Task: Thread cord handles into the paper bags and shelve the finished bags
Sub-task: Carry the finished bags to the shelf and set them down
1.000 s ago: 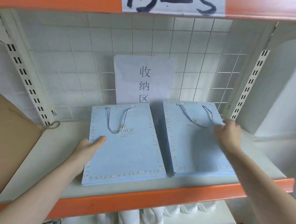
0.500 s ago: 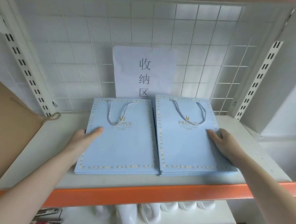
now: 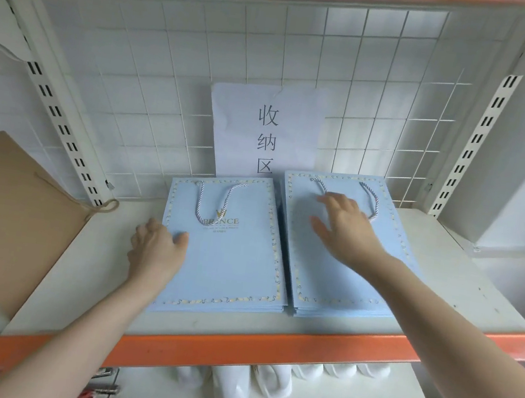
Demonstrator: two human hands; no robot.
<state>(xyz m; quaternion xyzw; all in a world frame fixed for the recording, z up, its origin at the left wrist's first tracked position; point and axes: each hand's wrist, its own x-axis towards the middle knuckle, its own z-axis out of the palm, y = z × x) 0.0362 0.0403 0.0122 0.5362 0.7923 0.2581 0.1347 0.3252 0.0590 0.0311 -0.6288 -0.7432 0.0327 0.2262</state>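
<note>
Two flat stacks of light blue paper bags lie side by side on the shelf [image 3: 464, 275]. The left stack [image 3: 228, 268] shows a twisted cord handle [image 3: 217, 203] and gold lettering. The right stack [image 3: 327, 281] has its own cord handle [image 3: 372, 203]. My left hand [image 3: 155, 251] rests against the left stack's left edge, thumb on top of the bag. My right hand [image 3: 347, 231] lies flat on the right stack's top bag, fingers spread, between the two ends of its handle.
A brown paper bag [image 3: 1, 218] with a twine handle lies at the shelf's left. A paper sign [image 3: 265, 132] hangs on the wire grid behind the stacks. The orange front rail [image 3: 269, 343] runs below; white rolled items [image 3: 229, 391] sit on the lower shelf.
My right hand has moved from the right stack's right edge onto the middle of its top bag. My left hand stays at the left stack's edge. The stacks now lie straighter, closer together.
</note>
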